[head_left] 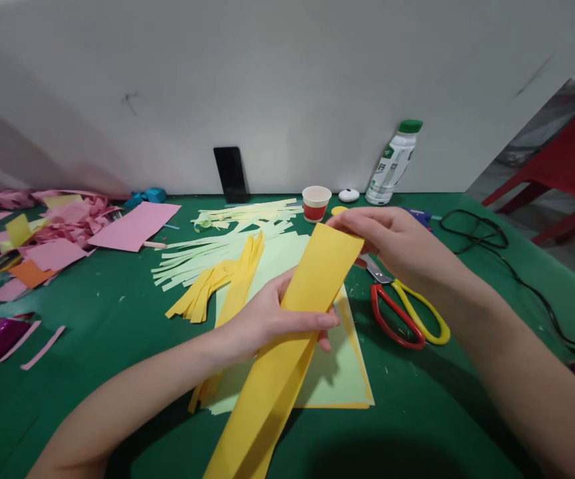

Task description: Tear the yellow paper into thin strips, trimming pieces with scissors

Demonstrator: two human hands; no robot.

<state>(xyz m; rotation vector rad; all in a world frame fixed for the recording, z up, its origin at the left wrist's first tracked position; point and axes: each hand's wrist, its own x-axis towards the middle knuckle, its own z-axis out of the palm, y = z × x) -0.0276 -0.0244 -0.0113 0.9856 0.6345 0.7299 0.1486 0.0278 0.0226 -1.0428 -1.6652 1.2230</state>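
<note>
Yellow paper strip [275,372] | clasped in left hand [272,316], fingers closed | far end met by right hand [390,233] (its grip unclear)

Black phone [230,174] against a pale wall [287,86]; paper cup [315,209], green-capped bottle [392,167]; farther right, red chair [570,153].

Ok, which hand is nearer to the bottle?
The right hand: in front of the bottle, at the far end of the held yellow paper. The left hand is farther from it, to the lower left, gripping the paper.
</note>
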